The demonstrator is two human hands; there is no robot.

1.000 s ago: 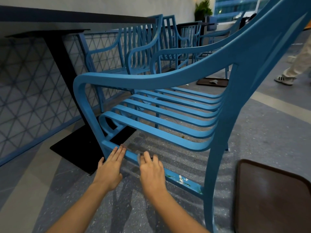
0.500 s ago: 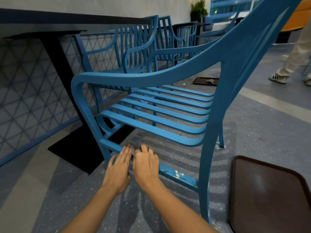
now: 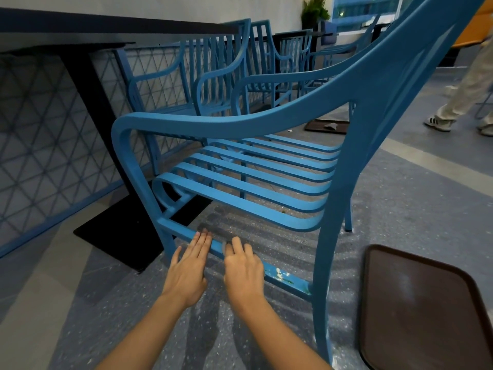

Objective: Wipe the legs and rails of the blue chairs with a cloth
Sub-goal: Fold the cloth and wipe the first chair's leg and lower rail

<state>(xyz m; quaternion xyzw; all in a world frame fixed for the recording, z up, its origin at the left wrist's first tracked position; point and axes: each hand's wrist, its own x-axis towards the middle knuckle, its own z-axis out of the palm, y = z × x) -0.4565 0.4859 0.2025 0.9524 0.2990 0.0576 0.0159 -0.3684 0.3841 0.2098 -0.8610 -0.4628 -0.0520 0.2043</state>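
Both hands are down at the lower side rail (image 3: pixel 282 276) of the nearest blue chair (image 3: pixel 256 124), which stands on the floor (image 3: pixel 400 209) beside a black table base (image 3: pixel 120 231). The left hand (image 3: pixel 186 273) lies flat, its fingers (image 3: pixel 202 240) straight and together, their tips touching the rail close to the front leg (image 3: pixel 144 193). The right hand (image 3: pixel 244 273) rests on the same rail just beside it, fingers slightly bent over the top edge; whether they curl round the rail underneath cannot be told. No cloth shows in either hand, and none can be seen nearby, so the step in hand looks like work on this rail, though bare-handed as far as the view shows.

Chipped or soiled white flecks (image 3: pixel 278 273) mark the rail just right of the right hand, toward the rear leg (image 3: pixel 324 289). The next move probably calls for a pass along the rail to that patch, then down the two legs.

A brown tray (image 3: pixel 426 316) lies on the floor just beyond the rear leg and may crowd that end. More blue chairs (image 3: pixel 221 76) stand behind, against a lattice fence (image 3: pixel 40 129). Another person's legs (image 3: pixel 461 97) show at the far right, well apart.
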